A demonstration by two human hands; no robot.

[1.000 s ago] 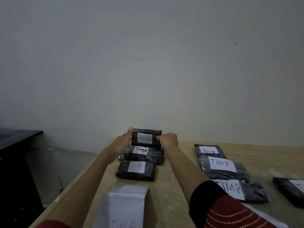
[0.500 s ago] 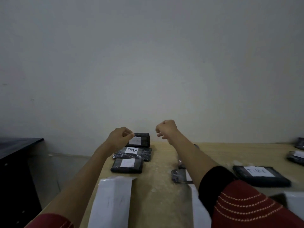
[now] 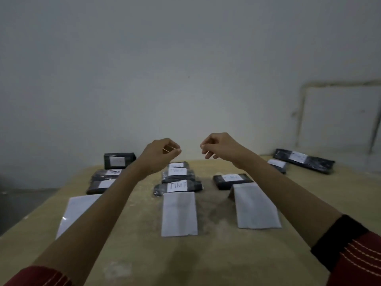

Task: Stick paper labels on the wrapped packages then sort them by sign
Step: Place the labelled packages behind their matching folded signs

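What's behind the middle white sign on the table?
Three black labelled packages in a row, the nearest right behind the sign. Its label reads TIM, last letter unclear. The left hand hides the farthest one's left end.

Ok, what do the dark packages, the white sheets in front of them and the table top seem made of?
Dark packages: probably black plastic film, slightly glossy; it wrinkles and catches faint light. White sheets: thin matte paper, flat with crisp edges. Table top: pale wood or wood-look laminate, matte, mottled; the blur leaves it open.
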